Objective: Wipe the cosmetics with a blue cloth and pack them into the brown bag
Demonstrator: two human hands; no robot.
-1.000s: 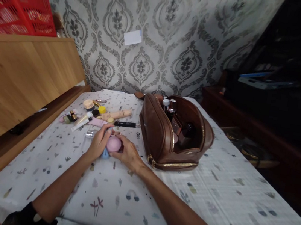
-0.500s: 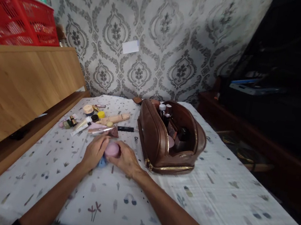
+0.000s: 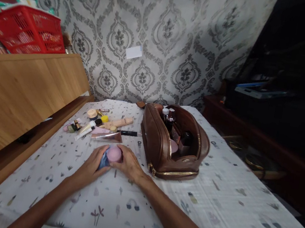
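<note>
Between my hands, just above the patterned cloth, is a small round pink container [image 3: 114, 154]. My right hand [image 3: 129, 163] grips its right side with thumb and fingers. My left hand [image 3: 93, 164] is closed on a crumpled blue cloth [image 3: 104, 159] pressed against the container's left side. Just beyond the hands lies a clear tube with a pinkish end [image 3: 107, 136]. To the right stands an open brown toiletry bag [image 3: 152, 141], with bottles [image 3: 171, 116] and a black-capped container [image 3: 187, 138] inside.
Several cosmetics lie at the back left: a peach tube [image 3: 122, 122], a white tube [image 3: 85, 129], a cream jar [image 3: 92, 114], a yellow-lidded jar [image 3: 104, 118] and a black stick [image 3: 129, 133]. A wooden panel [image 3: 30, 79] borders the left side, with a red basket [image 3: 35, 32] above it.
My left hand has shifted lower around the container, and more of the blue cloth shows against it. The pink container now faces the camera more. The view has shifted slightly.
</note>
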